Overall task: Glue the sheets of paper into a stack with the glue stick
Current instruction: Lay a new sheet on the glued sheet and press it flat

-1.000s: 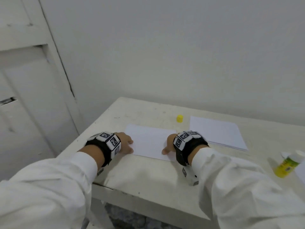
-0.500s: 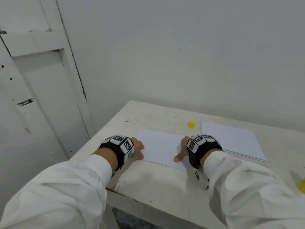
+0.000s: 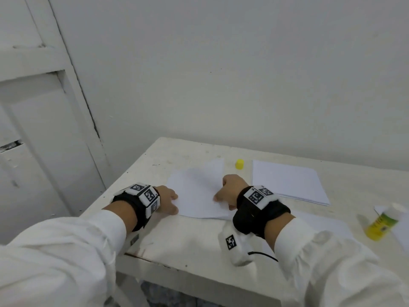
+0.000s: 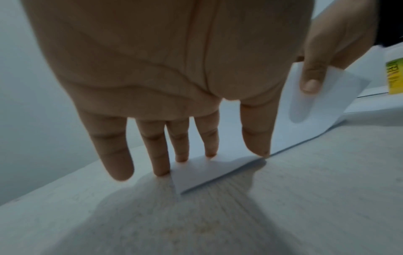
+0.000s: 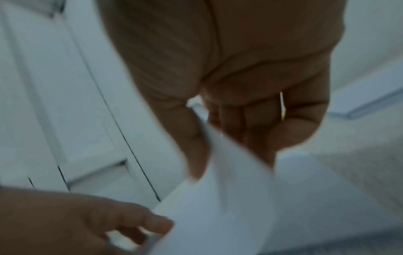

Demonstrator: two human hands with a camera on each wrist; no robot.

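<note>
A single white sheet [image 3: 197, 191] lies on the table [image 3: 199, 240] between my hands. My left hand [image 3: 170, 200] presses its left edge down with straight fingers [image 4: 181, 146]. My right hand [image 3: 225, 191] pinches the sheet's right edge between thumb and fingers [image 5: 196, 138] and holds that side raised, so the sheet [image 4: 305, 117] curves up. A stack of white paper [image 3: 287, 180] lies flat to the right. The yellow-green glue stick [image 3: 382, 222] stands uncapped at the far right, and its yellow cap [image 3: 239, 163] sits behind the sheet.
The table's front edge [image 3: 177, 269] is close to my wrists, its left edge beside my left hand. A white wall [image 3: 243, 85] rises behind the table and a white door [image 3: 44, 129] stands at the left. Another paper corner [image 3: 400, 231] shows beside the glue stick.
The sheet lay flat under both hands before. My right hand has now pinched its right edge and lifted it, while the left hand stays pressing the left edge.
</note>
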